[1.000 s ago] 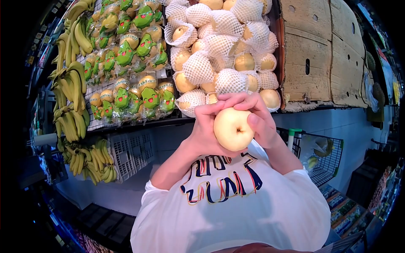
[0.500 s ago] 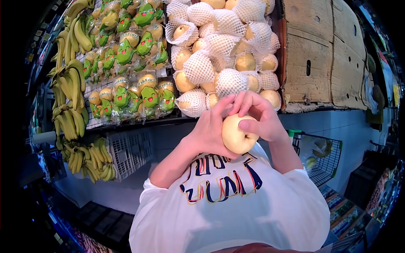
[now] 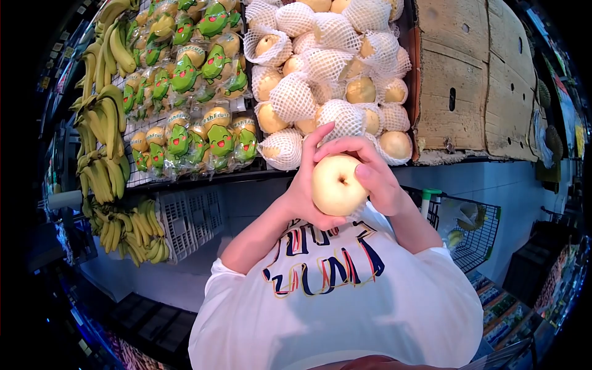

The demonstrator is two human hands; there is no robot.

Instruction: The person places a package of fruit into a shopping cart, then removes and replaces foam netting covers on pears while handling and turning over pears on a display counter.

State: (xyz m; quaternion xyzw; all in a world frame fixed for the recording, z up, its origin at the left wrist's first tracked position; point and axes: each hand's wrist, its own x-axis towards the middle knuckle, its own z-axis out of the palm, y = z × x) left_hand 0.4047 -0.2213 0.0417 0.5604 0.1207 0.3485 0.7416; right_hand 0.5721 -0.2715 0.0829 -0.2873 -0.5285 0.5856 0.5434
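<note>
A round pale-yellow pear [image 3: 330, 194] is held up in front of my chest, its dark hollow facing the camera. My left hand [image 3: 301, 194] cups it from the left, with the thumb underneath and a finger raised past the top. On the other side, my right hand [image 3: 383, 185] closes round it, the thumb pressed near the hollow and fingers bent over the top. Just beyond my hands lies a heap of similar pears [image 3: 359, 90], many in white foam nets [image 3: 293, 98].
Bagged fruit with green cartoon prints [image 3: 184, 74] and bananas [image 3: 102, 123] are at left. Cardboard [image 3: 453, 80] covers the stand at right. A shopping cart [image 3: 484, 237] stands at my right side, and a white crate [image 3: 194, 225] is below the stand at left.
Both hands have turned the pear so its hollow faces the camera more squarely, and it has shifted slightly left and up. My right thumb has moved to the pear's upper right edge.
</note>
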